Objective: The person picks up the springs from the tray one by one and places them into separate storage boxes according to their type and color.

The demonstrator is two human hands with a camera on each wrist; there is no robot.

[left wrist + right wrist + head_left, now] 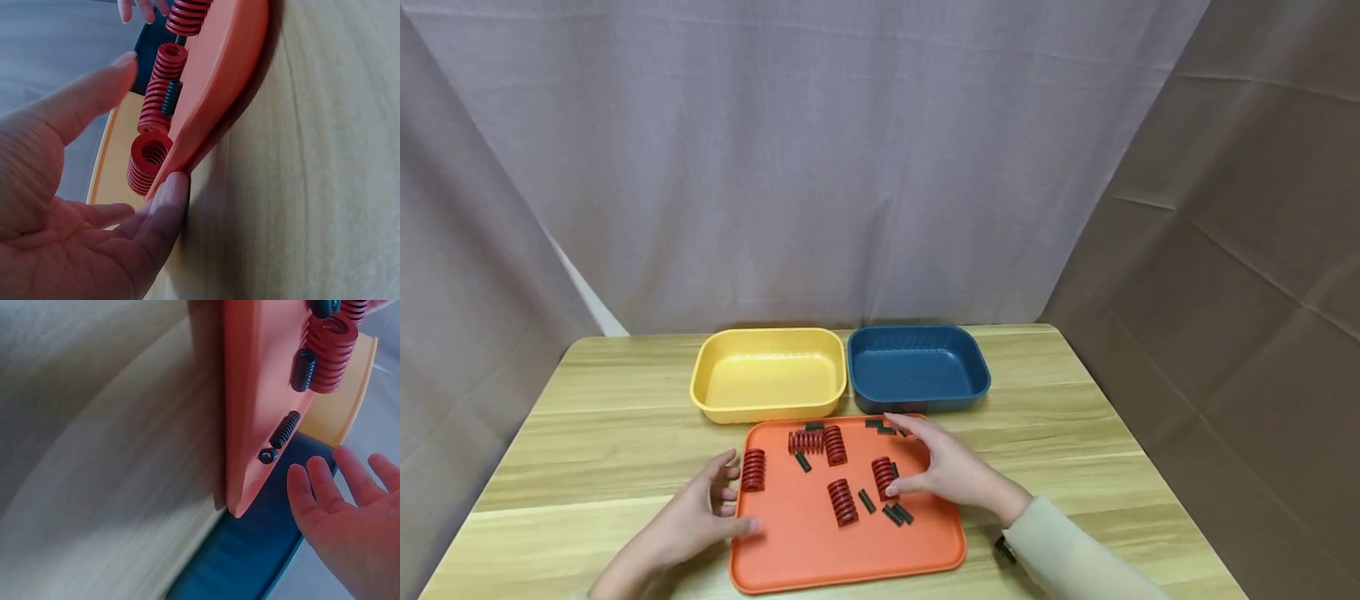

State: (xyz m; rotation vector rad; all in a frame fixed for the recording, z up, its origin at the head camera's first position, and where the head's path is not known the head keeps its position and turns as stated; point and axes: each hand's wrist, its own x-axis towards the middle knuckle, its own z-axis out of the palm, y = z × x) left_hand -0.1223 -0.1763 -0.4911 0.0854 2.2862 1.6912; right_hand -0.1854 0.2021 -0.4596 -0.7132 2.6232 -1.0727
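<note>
An orange tray (790, 550) holds several red coil springs (842, 502) and several smaller dark green springs (867, 500). At the tray's left edge is my left hand (696, 517), its thumb spread over the rim. In the left wrist view its fingertips touch the tray's outer side near a red spring (150, 164); nothing is held. My right hand (951, 471) hovers over the tray's right part, fingers spread, thumb by another red spring (883, 478). The right wrist view shows that hand (359, 512) empty, apart from the small springs (285, 430) on the tray.
Behind the tray, a yellow bin (767, 412) and a dark blue bin (921, 404) stand side by side, both without contents. They sit on a wooden table (610, 417) with grey curtains (820, 167) at the back and sides. A small dark object (1004, 550) shows by the right sleeve.
</note>
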